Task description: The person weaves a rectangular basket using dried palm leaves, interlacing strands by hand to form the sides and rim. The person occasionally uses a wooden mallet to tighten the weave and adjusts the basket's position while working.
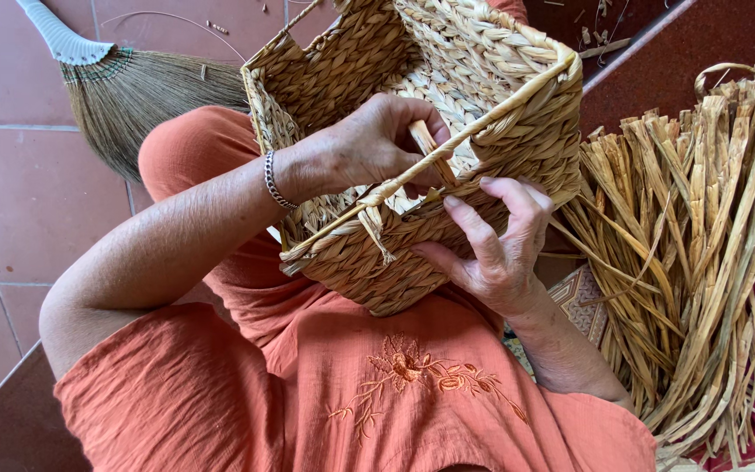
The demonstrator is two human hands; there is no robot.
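Note:
A rectangular basket (pixel 500 105) woven of pale dried straw rests on my lap, its open mouth turned away from me. My left hand (pixel 377 144) reaches inside the basket and pinches a flat straw strand (pixel 430 149) near the rim. A silver bracelet circles that wrist. My right hand (pixel 495 249) presses against the outside of the near wall, its fingers curled over the rim's wire edge beside the same strand.
A thick bundle of loose dried straw strips (pixel 701 253) lies to my right on a dark red cloth. A straw broom (pixel 124 96) with a white handle lies on the red tiled floor at the upper left. My orange clothes fill the lower view.

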